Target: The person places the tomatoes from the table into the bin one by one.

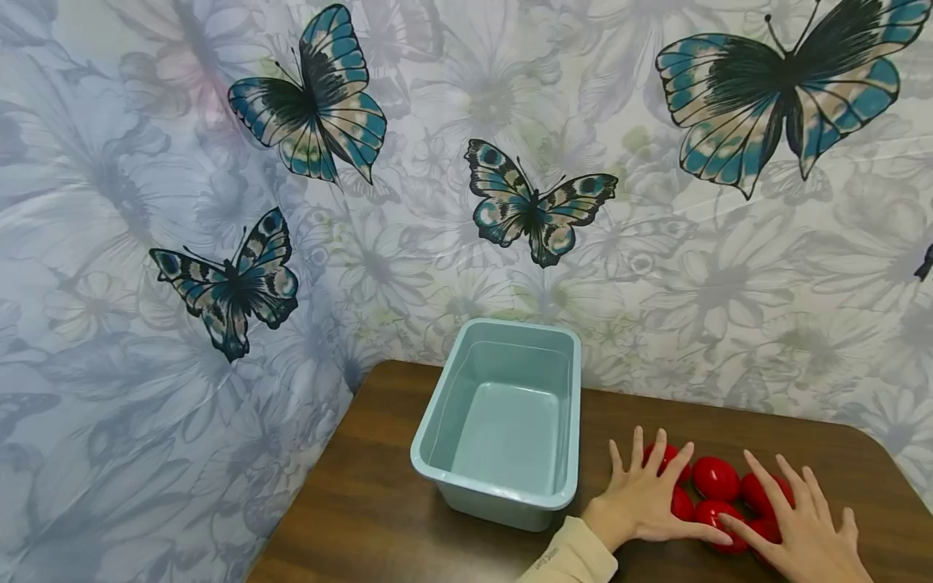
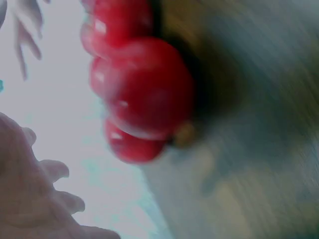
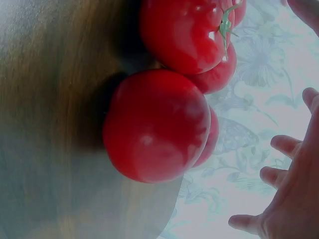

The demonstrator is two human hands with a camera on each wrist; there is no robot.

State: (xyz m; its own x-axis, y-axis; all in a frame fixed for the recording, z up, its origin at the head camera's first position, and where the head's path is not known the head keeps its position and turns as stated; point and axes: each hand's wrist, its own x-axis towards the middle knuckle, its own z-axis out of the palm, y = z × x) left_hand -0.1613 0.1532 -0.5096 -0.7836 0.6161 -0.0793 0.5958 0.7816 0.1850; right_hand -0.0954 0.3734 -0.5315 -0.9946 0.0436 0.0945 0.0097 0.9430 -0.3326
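Several glossy red tomatoes (image 1: 716, 478) sit in a cluster at the right of the head view. My left hand (image 1: 645, 498) is over the cluster's left side with its fingers spread wide. On the other side, my right hand (image 1: 809, 534) spreads its fingers too, its thumb pointing inward. Both hands partly cover the tomatoes; whether they touch them I cannot tell. The left wrist view is blurred, with stacked-looking tomatoes (image 2: 154, 89) beside the hand (image 2: 35, 194). A green stem (image 3: 225, 22) shows on one tomato in the right wrist view, apart from the fingers.
A light blue-green plastic bin (image 1: 506, 429) with nothing in it stands left of the tomatoes on the brown wooden table (image 1: 364, 486). Behind the table hangs a floral cloth (image 1: 437, 267) printed with butterflies.
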